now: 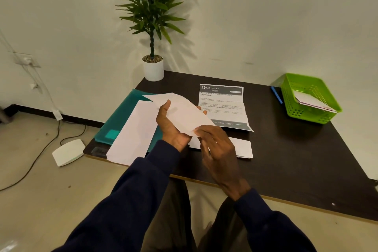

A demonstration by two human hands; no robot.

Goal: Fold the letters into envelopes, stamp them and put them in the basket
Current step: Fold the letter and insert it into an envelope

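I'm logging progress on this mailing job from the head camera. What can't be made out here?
- White envelope held by left hand and right hand: contents hidden, paper opaque.
- Green plastic basket: envelope count, wall hides them.
- Printed letter: small text blurred.
- Folded white paper: partly behind right hand.

Office: desk (286,159), folder (122,118), letter basket (311,108), plant (152,16).

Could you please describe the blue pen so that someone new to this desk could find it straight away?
Start at the green basket at the far right of the dark desk. The blue pen lies flat on the desk close beside the basket's left wall. It is the only slim blue thing there; everything else nearby is white paper or green plastic.
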